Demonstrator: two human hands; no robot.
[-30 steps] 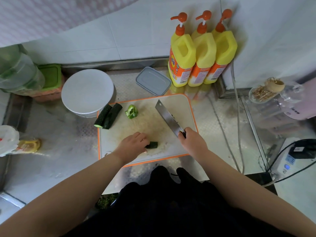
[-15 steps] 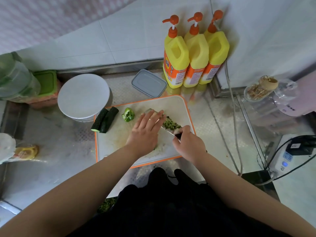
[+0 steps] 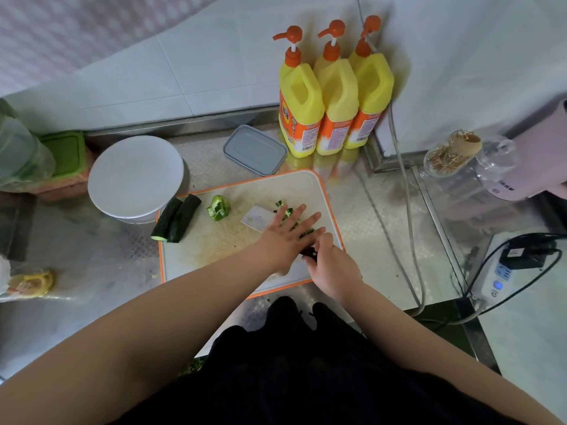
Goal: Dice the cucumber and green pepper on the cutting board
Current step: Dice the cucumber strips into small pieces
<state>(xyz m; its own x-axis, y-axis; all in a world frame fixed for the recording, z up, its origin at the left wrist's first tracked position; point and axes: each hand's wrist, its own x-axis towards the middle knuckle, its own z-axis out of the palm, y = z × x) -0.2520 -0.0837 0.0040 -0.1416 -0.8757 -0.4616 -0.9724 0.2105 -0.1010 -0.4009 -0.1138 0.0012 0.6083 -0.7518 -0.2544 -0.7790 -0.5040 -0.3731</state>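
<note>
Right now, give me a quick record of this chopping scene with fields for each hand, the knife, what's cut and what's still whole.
left hand: fingers straight and spread, lying over the knife blade and diced bits
right hand: grips the knife handle
knife: blade flat-ish on the cutting board, partly under the left hand
diced pieces: small green pile at the fingers
cucumber pieces: two long pieces, uncut, at the board's left edge
green pepper: one chunk, uncut

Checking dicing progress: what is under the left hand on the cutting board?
Under the left hand lie the knife blade and diced green pieces between its straight fingers. How much more lies beneath is covered.
</note>
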